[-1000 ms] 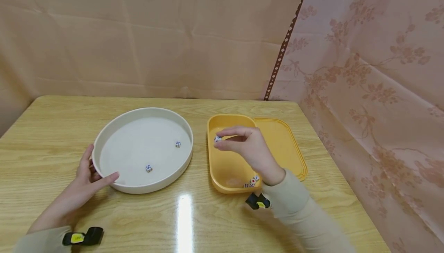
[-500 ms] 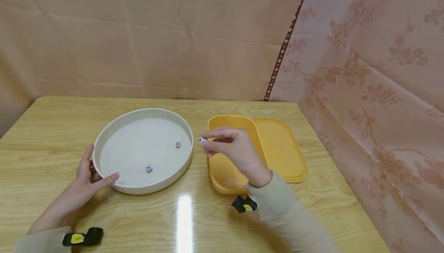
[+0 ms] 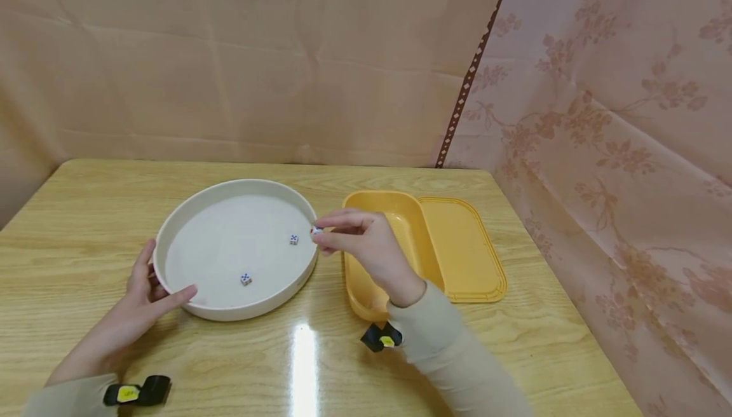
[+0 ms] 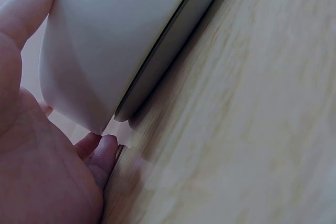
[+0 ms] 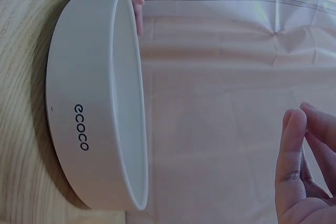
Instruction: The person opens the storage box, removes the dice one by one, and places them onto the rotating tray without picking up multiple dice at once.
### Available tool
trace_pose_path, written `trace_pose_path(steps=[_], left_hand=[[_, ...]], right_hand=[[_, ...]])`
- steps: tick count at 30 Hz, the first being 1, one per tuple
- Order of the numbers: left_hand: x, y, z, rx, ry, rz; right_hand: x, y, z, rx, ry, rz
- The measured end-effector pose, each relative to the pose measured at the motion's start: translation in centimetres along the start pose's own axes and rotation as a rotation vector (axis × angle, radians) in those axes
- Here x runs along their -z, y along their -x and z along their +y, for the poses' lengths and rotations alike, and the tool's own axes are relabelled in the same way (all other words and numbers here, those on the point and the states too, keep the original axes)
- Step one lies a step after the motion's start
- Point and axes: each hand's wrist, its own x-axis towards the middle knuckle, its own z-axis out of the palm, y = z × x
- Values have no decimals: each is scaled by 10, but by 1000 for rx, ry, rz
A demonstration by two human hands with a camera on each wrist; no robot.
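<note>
Thumb and fingers of a person's right hand [image 3: 368,245] pinch 1 small die [image 3: 317,230] at the right rim of a white tray [image 3: 223,232], set toward the far edge of a wooden desk [image 3: 246,366]; 2 dice [image 3: 246,279] lie inside. The left hand [image 3: 140,299] grips the tray's near-left rim, apparently to steady it. Toward the desk's right edge, a yellow lid [image 3: 466,252] lies beside a yellow box [image 3: 400,213], likely off for access.

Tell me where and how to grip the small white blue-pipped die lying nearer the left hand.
Pinch that white die by two opposite upright sides, probably best from above: its cube shape rests flat in the round white tray, apart from the raised wall, leaving room on either side.
</note>
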Motion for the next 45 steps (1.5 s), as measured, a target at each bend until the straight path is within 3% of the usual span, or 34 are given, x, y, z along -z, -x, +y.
trace_pose_path(steps=[10, 26, 35, 45], left_hand=[[0, 0, 2, 11, 7, -4], [0, -1, 1, 8, -13, 2], [1, -1, -4, -19, -46, 32], [1, -1, -3, -10, -36, 15]], right_hand=[[-12, -13, 8, -54, -41, -16], [-40, -32, 19, -46, -52, -42], [-61, -44, 33, -108, -18, -21], [-81, -52, 47, -124, -1, -19]])
